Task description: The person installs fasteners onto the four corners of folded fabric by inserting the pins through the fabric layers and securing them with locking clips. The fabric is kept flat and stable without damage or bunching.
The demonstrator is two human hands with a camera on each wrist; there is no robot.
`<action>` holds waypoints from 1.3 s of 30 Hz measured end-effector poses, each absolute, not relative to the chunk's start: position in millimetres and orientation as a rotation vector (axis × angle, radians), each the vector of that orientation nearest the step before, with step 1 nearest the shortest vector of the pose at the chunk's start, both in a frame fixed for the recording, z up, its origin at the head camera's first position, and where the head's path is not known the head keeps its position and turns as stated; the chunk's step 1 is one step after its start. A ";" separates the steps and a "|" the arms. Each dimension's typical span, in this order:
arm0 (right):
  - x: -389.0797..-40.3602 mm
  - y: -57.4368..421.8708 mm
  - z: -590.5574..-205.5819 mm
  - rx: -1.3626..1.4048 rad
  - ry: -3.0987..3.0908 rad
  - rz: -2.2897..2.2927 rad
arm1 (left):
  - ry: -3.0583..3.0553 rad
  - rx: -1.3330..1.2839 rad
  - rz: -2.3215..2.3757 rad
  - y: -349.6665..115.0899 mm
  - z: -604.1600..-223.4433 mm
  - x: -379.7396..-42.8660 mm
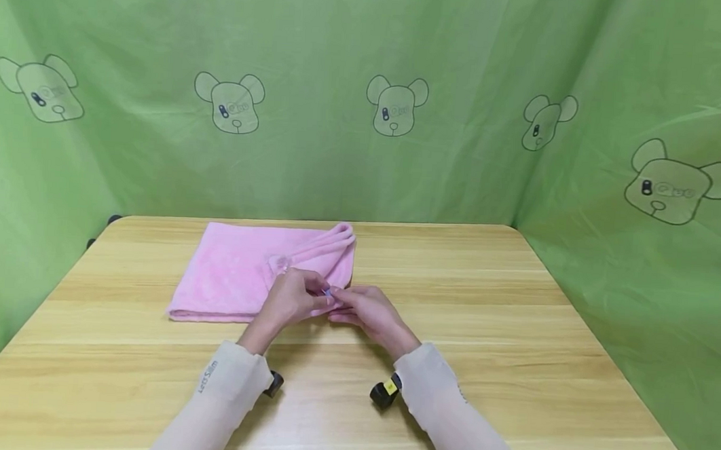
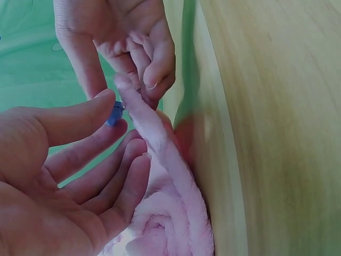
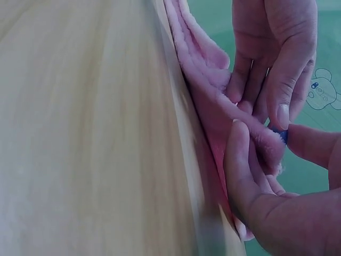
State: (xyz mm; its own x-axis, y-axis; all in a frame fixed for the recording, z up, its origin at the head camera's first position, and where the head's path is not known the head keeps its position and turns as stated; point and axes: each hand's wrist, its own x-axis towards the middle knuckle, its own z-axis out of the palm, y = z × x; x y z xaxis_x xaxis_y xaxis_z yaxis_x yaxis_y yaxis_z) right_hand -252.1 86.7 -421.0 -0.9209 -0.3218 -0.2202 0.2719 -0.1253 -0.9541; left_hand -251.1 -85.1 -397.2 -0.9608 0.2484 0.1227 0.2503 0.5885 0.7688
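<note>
A folded pink plush cloth (image 1: 230, 266) lies toward the back of the table, its right part turned over into a raised fold. At its near right corner, my left hand (image 1: 296, 293) pinches a small blue piece (image 2: 115, 113) between thumb and forefinger, right against the cloth's edge. What kind of piece it is, I cannot tell. My right hand (image 1: 371, 314) grips that same corner; in the right wrist view its fingers (image 3: 242, 165) lie along the plush while one fingertip meets the blue piece from the other side. The left hand's other fingers curve beside the plush.
A small clear plastic-looking item (image 1: 279, 263) rests on the cloth just beyond the left hand. The wooden table (image 1: 481, 367) has rounded back corners. Green curtains (image 1: 314, 168) with printed bear heads enclose the back and sides.
</note>
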 end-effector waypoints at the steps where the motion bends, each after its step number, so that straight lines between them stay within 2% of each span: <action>1: -252.1 86.8 -420.8 -0.060 1.778 -2.088 | -2.800 -0.438 -1.353 -85.1 -397.7 -251.3; 14: -249.7 90.1 -414.3 -0.127 2.238 -1.654 | -2.859 -0.492 -1.286 -82.9 -402.8 -249.7; 27: -252.9 92.9 -418.0 -0.139 2.340 -1.593 | -2.902 -0.534 -1.212 -84.6 -402.2 -250.1; 31: -253.2 93.3 -418.9 -0.141 2.382 -1.557 | -2.861 -0.470 -1.226 -90.0 -399.0 -252.3; 39: -252.6 95.0 -419.1 -0.136 2.408 -1.519 | -2.685 -0.148 -1.292 -110.1 -387.9 -258.3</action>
